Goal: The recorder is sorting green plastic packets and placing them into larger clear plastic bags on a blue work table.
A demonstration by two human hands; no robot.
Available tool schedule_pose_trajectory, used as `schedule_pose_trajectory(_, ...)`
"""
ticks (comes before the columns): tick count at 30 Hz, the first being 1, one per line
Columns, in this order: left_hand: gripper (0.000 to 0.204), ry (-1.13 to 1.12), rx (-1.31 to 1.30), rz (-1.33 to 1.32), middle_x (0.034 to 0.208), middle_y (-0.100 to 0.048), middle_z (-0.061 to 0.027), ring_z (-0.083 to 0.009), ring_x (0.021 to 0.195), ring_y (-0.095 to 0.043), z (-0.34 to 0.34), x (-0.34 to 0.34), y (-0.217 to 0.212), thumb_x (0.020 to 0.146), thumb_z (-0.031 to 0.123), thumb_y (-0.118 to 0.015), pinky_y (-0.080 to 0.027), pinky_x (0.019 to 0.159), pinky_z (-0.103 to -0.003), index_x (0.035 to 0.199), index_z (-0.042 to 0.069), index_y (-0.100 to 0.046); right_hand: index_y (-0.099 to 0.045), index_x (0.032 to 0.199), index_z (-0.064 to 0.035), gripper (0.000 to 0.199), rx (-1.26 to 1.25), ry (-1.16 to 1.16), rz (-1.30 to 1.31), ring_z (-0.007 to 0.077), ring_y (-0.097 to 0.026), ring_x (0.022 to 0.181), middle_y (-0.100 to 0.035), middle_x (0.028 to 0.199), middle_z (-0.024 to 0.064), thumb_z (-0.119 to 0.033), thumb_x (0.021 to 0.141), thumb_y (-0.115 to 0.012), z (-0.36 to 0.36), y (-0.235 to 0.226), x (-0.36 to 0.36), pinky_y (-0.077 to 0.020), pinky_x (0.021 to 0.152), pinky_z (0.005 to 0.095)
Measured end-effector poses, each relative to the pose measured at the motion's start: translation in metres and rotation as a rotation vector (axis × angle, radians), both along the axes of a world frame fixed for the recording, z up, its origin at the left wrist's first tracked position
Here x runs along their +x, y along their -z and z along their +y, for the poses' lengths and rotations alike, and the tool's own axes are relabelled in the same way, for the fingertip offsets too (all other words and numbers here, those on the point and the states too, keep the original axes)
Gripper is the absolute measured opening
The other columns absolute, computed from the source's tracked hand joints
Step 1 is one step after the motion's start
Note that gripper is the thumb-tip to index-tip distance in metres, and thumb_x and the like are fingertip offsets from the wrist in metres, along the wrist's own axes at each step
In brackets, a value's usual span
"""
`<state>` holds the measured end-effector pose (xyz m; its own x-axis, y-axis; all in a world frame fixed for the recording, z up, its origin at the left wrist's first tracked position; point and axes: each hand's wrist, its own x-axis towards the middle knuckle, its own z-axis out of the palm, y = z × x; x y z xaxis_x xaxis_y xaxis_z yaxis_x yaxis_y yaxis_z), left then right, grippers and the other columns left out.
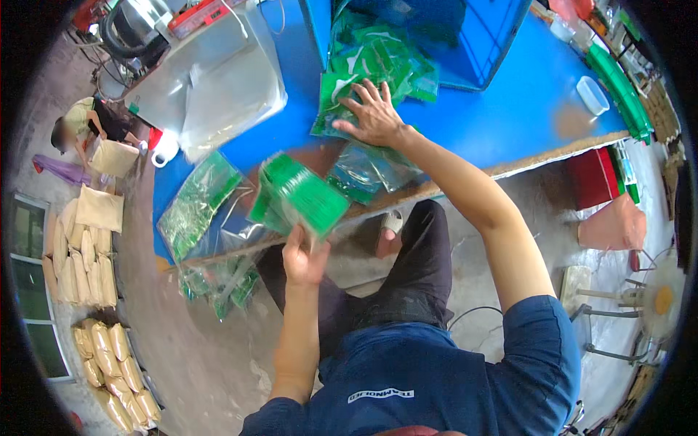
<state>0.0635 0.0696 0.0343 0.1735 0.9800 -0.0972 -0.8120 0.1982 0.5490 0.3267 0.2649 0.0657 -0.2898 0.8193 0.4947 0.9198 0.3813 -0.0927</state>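
A fanned stack of green packets (299,195) is held tilted; more packets (363,69) lie heaped on the blue table.

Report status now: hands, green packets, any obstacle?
Left hand grips green packet stack. Right hand flat on packet pile. Nothing between them.

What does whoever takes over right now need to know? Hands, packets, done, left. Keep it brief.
Left hand: holds a stack of green packets raised above the near edge of the blue table.
Right hand: flat, fingers spread, on the pile of green packets spilling from the blue crate.
Also there: a clear bag with green packets at the left of the table edge, more packets in bags on the floor below it, loose ones by the right forearm.
Done: one stack gathered in hand.
Left: the pile by the crate looks unsorted.
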Motion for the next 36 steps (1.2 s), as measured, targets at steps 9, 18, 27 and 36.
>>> schedule_pose_trajectory(9,0.045,0.215,-0.174,-0.264,0.136,-0.058,-0.0154,-0.0341,0.128,-0.053,-0.077,-0.027,0.031,0.093,0.019,-0.065,-0.037,0.113,-0.057,0.132,0.001,-0.054,-0.06,0.123,-0.0039,0.051,-0.15,0.136,0.063,0.0407,-0.056,0.107,-0.059,0.111,0.0227,-0.045,0.092,-0.061,-0.146,-0.038,0.002,-0.0465,0.089,0.0532)
schedule_pose_trajectory(18,0.052,0.032,-0.252,0.061,0.126,-0.06,-0.0082,-0.0264,0.116,-0.059,-0.056,-0.006,0.017,0.083,0.007,-0.074,-0.049,0.101,-0.044,0.13,0.004,-0.053,-0.055,0.131,-0.0023,0.042,-0.424,-0.649,0.242,0.0384,-0.039,0.139,-0.046,0.146,0.0209,-0.024,0.095,-0.05,-0.173,-0.017,-0.026,-0.03,0.116,0.0491)
schedule_pose_trajectory(27,0.057,0.079,-0.122,-0.434,0.144,-0.05,-0.0132,-0.0335,0.137,-0.043,-0.086,-0.025,0.047,0.09,0.013,-0.068,-0.026,0.119,-0.059,0.142,0.006,-0.045,-0.061,0.123,-0.005,0.041,-0.174,-0.517,0.077,0.0343,-0.051,0.105,-0.054,0.106,0.0168,-0.028,0.09,-0.056,-0.144,-0.023,-0.045,-0.0406,0.098,0.0503)
schedule_pose_trajectory(36,0.053,-0.063,-0.203,-0.284,0.14,-0.052,-0.0129,-0.0336,0.134,-0.045,-0.06,-0.004,0.028,0.092,0.009,-0.064,-0.033,0.116,-0.06,0.14,0.002,-0.043,-0.06,0.123,0.0,0.048,-0.144,-0.19,0.27,0.041,-0.051,0.12,-0.058,0.124,0.0236,-0.04,0.098,-0.051,-0.107,-0.021,-0.039,-0.0389,0.102,0.0529)
